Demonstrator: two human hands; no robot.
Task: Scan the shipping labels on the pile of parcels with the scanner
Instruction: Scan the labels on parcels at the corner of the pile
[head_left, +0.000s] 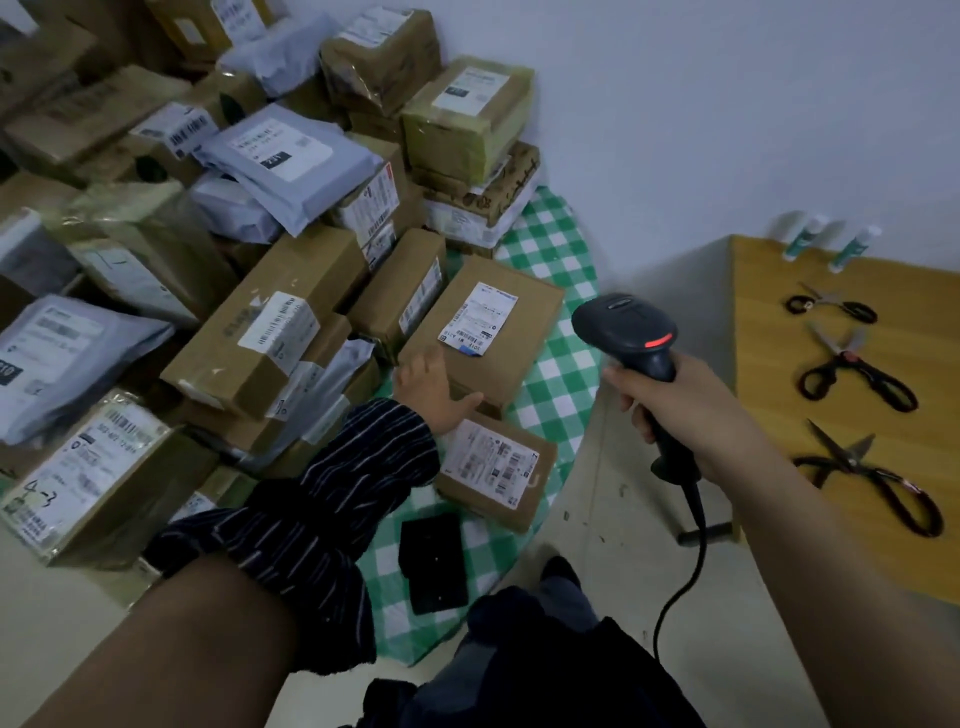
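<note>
Two hands in play. R hand (670, 400) wraps fingers and thumb round the grip of the scanner (631, 332), held in the air over the edge of the green checked cloth (563, 364). Red lamp on the back of the scanner head is lit. L hand (431, 387) rests palm-down on the near-left corner of a flat brown box (524, 338). Fingers lie roughly straight (blurred, spread unclear), thumb out to the right along the box's near edge.

Key relation: target label (478, 319) sits face-up on that box, just left of the scanner head and beyond the L fingers. Label long axis runs near-to-far, tilted slightly right. Scanner nose points approx. left/away; exact aim cannot be told. R hand brings the tool; L hand only steadies.

Judgement: next move likely needs a small swing left and a downward tilt of the head. L hand lies clear of the label, so no block.

Surroundings:
- A smaller box (519, 499) w/ own label (488, 457) lies just in front.
- Pile of parcels (208, 234) sits to the left and back.
- Black flat item (434, 556) lies on the cloth.
- Cable (691, 561) hangs from the grip.
- Wooden table (769, 374) at right carries scissors (857, 374), well apart.
</note>
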